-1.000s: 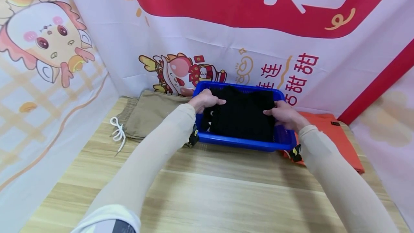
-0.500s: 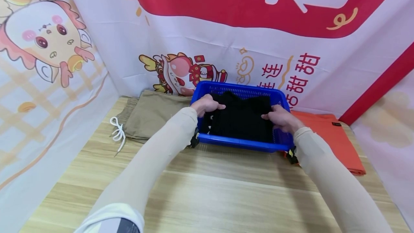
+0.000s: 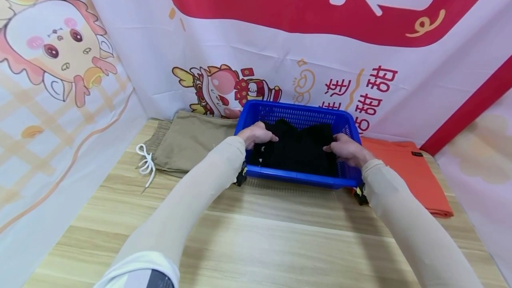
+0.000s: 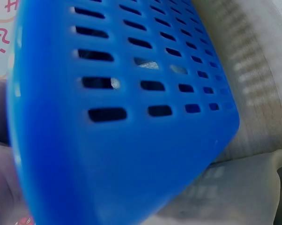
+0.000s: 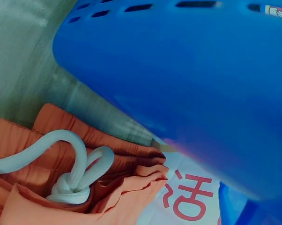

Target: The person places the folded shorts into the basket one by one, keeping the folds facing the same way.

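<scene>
A black folded garment [image 3: 298, 152] lies inside the blue plastic basket [image 3: 296, 176], with small white marks near its left edge. My left hand [image 3: 258, 134] grips the garment's left side, its thumb on top. On the opposite side, my right hand [image 3: 346, 148] holds the cloth the same way. The fingers beneath are hidden. In the left wrist view the slotted outer wall of the basket [image 4: 131, 150] fills most of the picture. The basket [image 5: 178, 70] also covers the upper part of the right wrist view.
Khaki folded trousers [image 3: 194, 139] with a white drawstring [image 3: 147, 161] lie left of the basket. To its right is an orange folded garment [image 3: 408, 174]; the right wrist view shows its white cord [image 5: 70, 187]. A printed cloth backdrop [image 3: 240, 43] rises behind the wooden table [image 3: 256, 239].
Both hands have lowered the black garment deeper into the basket and slightly toward the front. More of the basket's back wall now shows.
</scene>
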The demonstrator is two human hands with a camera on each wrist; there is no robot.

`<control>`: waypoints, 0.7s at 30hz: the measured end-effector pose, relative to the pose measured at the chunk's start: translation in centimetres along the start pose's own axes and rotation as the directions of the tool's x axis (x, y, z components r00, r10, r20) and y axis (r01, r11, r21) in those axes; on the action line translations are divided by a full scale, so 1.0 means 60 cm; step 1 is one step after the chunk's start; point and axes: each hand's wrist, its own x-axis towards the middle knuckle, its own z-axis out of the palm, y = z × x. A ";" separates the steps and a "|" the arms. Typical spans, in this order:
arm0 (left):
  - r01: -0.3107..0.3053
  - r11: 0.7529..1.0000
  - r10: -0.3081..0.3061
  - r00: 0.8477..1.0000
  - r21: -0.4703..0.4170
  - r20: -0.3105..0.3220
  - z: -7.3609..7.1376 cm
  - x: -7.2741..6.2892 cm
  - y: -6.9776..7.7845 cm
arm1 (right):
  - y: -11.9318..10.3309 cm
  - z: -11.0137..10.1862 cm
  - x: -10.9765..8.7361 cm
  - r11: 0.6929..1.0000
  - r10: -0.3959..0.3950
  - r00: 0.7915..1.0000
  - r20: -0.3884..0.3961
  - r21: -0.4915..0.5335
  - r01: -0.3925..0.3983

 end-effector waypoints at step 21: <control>-0.005 0.991 0.002 1.000 0.137 0.023 -0.009 -0.015 -0.001 | -0.003 0.010 -0.010 0.992 0.003 1.000 -0.009 -0.124 -0.004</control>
